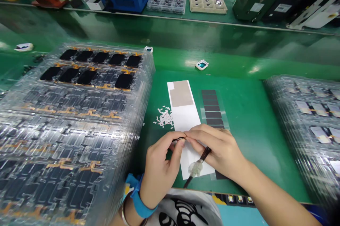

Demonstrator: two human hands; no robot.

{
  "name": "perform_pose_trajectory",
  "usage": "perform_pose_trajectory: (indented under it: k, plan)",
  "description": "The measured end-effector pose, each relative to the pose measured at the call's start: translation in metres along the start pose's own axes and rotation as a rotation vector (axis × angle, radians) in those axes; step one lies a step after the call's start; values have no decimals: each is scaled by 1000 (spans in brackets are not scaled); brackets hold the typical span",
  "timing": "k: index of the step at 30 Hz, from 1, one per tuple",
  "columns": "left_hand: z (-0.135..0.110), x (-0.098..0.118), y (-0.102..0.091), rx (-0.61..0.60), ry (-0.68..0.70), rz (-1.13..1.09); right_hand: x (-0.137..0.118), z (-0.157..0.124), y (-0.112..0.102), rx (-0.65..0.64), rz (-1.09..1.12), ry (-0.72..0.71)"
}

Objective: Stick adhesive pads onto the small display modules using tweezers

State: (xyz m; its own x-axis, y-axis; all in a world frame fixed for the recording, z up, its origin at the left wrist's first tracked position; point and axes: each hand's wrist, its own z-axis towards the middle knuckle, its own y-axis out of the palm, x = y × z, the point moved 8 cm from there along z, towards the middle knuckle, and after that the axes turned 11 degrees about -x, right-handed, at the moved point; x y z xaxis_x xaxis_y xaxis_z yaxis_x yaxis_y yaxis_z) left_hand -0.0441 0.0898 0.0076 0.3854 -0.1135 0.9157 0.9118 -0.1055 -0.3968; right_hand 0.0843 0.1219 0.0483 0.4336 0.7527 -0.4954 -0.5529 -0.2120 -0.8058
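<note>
My left hand (159,165) and my right hand (217,148) meet fingertip to fingertip over a white backing sheet (183,112) on the green mat. Together they pinch a small dark flat part (178,139). My right hand also holds black tweezers (198,165) with a wad of tape around the shaft, lying under the palm. A blue wrist strap (138,197) is on my left wrist. A strip of dark grey rectangular pads (211,107) lies just right of the white sheet. A pile of small white peeled bits (164,117) sits left of it.
A tall stack of clear trays (66,123) with dark parts fills the left. Another tray stack (308,119) stands at the right. A small white part (202,64) lies on the green conveyor behind. Bins, trays and boxes (207,1) line the far side.
</note>
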Motion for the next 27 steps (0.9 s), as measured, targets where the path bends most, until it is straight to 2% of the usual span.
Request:
perform_pose_trajectory:
  k: [13,18,21,27]
  plan:
    - [2,-2,6,-53,-30,-103,-3,-4,4,77,-130,7]
    - [1,-2,5,-35,-33,-162,-9,-4,-12,174,-160,7]
    - [0,-7,4,-11,-59,-226,-17,-6,-18,226,-191,-40]
    - [-1,-6,5,-11,-38,-272,-16,-11,-4,147,-174,-87]
